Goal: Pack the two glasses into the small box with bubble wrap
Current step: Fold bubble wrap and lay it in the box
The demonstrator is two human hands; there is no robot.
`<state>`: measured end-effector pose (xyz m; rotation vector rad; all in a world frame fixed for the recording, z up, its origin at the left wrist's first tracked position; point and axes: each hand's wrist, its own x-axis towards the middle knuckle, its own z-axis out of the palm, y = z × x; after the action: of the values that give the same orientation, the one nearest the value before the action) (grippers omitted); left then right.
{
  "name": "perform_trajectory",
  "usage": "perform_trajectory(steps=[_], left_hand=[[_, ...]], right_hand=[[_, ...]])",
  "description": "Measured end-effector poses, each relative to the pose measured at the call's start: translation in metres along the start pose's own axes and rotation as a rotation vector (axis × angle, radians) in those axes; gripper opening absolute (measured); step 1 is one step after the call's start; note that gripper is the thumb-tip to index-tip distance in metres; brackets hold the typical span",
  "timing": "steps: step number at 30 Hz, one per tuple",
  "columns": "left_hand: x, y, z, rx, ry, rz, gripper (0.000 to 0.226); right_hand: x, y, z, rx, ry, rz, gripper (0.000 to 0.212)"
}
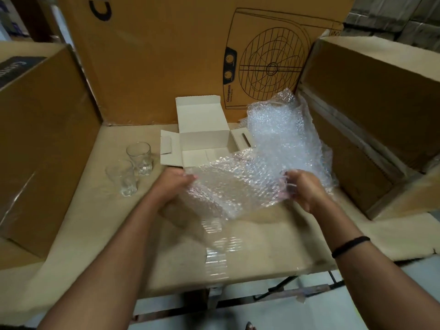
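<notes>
Two clear glasses stand upright at the left of the cardboard-covered table: one (140, 158) farther back, the other (124, 179) nearer me and touching it. A small white box (202, 136) sits open in the middle, lid flap raised at the back. I hold a sheet of bubble wrap (238, 184) stretched above the table in front of the box; it hides the box's front right corner. My left hand (175, 182) pinches its left edge. My right hand (302, 186) grips its right edge. More bubble wrap (281, 125) is piled to the right of the box.
Large brown cartons wall the work area: one on the left (42, 129), one on the right (371, 110), and a tall printed carton (166, 55) behind. Strips of clear tape (216, 258) lie on the table surface near its front edge (238, 279).
</notes>
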<state>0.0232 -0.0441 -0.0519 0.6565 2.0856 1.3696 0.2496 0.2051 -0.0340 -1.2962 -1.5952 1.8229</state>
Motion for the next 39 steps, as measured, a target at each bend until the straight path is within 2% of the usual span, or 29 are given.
perform_trajectory(steps=[4,7,9,11,12,13,15,16,18,20,22,24,27,29,31,32,33,35,37,39], left_hand=[[-0.006,-0.022,-0.043,-0.053,0.086,-0.104,0.034],[-0.013,-0.035,-0.060,-0.040,0.091,-0.201,0.025],[-0.019,-0.042,-0.064,-0.031,0.074,-0.258,0.027],[-0.025,-0.048,-0.068,-0.012,0.072,-0.269,0.036],[-0.028,-0.051,-0.070,-0.001,0.082,-0.259,0.040],[-0.030,-0.054,-0.073,0.009,0.089,-0.247,0.042],[-0.034,-0.056,-0.077,0.018,0.084,-0.225,0.043],[-0.036,-0.055,-0.078,0.015,0.075,-0.205,0.041],[-0.040,-0.054,-0.078,0.010,0.069,-0.165,0.034],[-0.041,-0.055,-0.078,-0.013,0.073,-0.120,0.023],[-0.044,-0.054,-0.078,-0.086,0.052,-0.108,0.013],[-0.047,-0.051,-0.078,-0.222,0.025,-0.138,0.013],[-0.054,-0.038,-0.078,-0.551,-0.064,-0.180,0.032],[-0.059,-0.029,-0.078,-0.685,-0.105,-0.170,0.040],[-0.060,-0.022,-0.074,-0.702,-0.122,-0.132,0.044],[-0.060,-0.019,-0.072,-0.693,-0.128,-0.116,0.045],[-0.058,-0.016,-0.068,-0.682,-0.141,-0.102,0.044],[-0.051,-0.010,-0.062,-0.671,-0.167,-0.086,0.041],[-0.043,-0.007,-0.054,-0.634,-0.183,-0.081,0.040],[-0.038,0.000,-0.040,-0.508,-0.165,-0.047,0.039]], right_hand=[[-0.011,0.022,0.020,-0.349,0.006,-0.069,0.021],[-0.018,0.034,0.031,-0.737,0.008,-0.163,0.030],[-0.030,0.035,0.037,-1.028,0.033,-0.226,0.035],[-0.040,0.035,0.042,-1.275,0.137,-0.362,0.042],[-0.045,0.035,0.047,-1.312,0.177,-0.495,0.046],[-0.051,0.036,0.054,-1.278,0.164,-0.660,0.048],[-0.063,0.042,0.072,-1.178,-0.038,-0.861,0.050],[-0.066,0.047,0.082,-1.210,-0.175,-0.861,0.055],[-0.068,0.063,0.100,-1.404,-0.395,-0.751,0.076],[-0.064,0.077,0.110,-1.535,-0.483,-0.639,0.090],[-0.063,0.082,0.116,-1.522,-0.447,-0.633,0.093],[-0.068,0.083,0.122,-1.508,-0.421,-0.697,0.085],[-0.077,0.091,0.131,-1.569,-0.530,-0.677,0.083],[-0.079,0.095,0.133,-1.511,-0.547,-0.653,0.085],[-0.080,0.092,0.130,-1.286,-0.512,-0.663,0.076],[-0.080,0.089,0.127,-1.173,-0.437,-0.703,0.066],[-0.080,0.086,0.123,-1.127,-0.321,-0.761,0.058],[-0.080,0.080,0.114,-1.209,-0.131,-0.807,0.044],[-0.078,0.077,0.110,-1.359,-0.206,-0.747,0.035],[-0.074,0.078,0.107,-1.260,-0.307,-0.678,0.027]])
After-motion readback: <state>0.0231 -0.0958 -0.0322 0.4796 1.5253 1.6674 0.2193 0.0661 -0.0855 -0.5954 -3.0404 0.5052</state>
